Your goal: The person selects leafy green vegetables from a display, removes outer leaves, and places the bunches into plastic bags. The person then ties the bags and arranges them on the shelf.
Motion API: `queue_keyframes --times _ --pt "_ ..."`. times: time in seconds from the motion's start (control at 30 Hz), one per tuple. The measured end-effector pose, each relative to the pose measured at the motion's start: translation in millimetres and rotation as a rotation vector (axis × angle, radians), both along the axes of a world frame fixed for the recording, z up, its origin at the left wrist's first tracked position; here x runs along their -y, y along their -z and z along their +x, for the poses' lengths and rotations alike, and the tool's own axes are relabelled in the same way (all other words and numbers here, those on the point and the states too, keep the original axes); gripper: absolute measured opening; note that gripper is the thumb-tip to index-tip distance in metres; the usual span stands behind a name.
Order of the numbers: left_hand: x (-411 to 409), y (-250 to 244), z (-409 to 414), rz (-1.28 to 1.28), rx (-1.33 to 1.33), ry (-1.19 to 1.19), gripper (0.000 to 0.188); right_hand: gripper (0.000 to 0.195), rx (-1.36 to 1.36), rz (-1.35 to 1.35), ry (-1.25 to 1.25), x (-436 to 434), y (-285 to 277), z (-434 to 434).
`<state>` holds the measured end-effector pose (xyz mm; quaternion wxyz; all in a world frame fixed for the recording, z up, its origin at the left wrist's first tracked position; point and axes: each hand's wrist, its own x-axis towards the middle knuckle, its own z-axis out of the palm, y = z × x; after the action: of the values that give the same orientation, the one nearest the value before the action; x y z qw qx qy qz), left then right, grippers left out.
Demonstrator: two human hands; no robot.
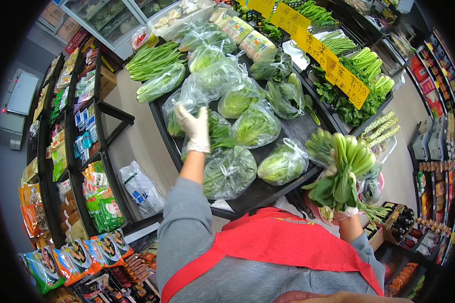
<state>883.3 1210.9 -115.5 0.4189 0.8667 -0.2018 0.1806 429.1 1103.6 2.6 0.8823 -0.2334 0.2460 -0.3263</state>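
Note:
My left hand (195, 128), in a white glove, is over the left side of a black display stand (295, 130), thumb and fingers apart. It overlaps clear-bagged leafy greens (220, 125); whether it touches the plastic I cannot tell. At the stand's front right corner, my gloved right hand (348, 213) grips a bunch of bok choy (343, 170), pale stems upward and leaves downward. The leaves hide most of the fingers. Between my arms lie a round bag of dark greens (230, 172) and a bagged lettuce (284, 163). Another bagged lettuce (256, 125) rests behind them.
Loose long greens (155, 60) lie at the stand's far left, with wrapped white packages (257, 44) at the back. A bin of celery (367, 81) with yellow handwritten signs (347, 81) flanks the right. A white sack (142, 189) stands on the floor near packaged-goods shelves (102, 166).

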Motion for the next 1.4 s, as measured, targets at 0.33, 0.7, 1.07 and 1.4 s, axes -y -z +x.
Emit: queue_keyframes --times 0.33,0.7,1.07,1.4 --pt "29.7 -1.3 126.1 -0.384 -0.489 0.039 0.026 0.067 -0.249 -0.071 -0.239 -11.2 12.8 -2.0" --pt "85.4 -179.8 -36.5 -0.158 -0.685 0.783 0.017 0.062 -0.084 -0.036 -0.46 -23.2 -29.8 65.7" --pt "59.9 -180.5 -188.6 -0.033 -1.039 1.069 0.03 0.045 -0.168 -0.23 0.128 -10.2 20.1 81.8" --pt "85.0 -143.5 -242.1 -0.228 -1.353 1.074 0.034 0.08 -0.894 -1.125 0.094 -12.8 56.8 17.3"
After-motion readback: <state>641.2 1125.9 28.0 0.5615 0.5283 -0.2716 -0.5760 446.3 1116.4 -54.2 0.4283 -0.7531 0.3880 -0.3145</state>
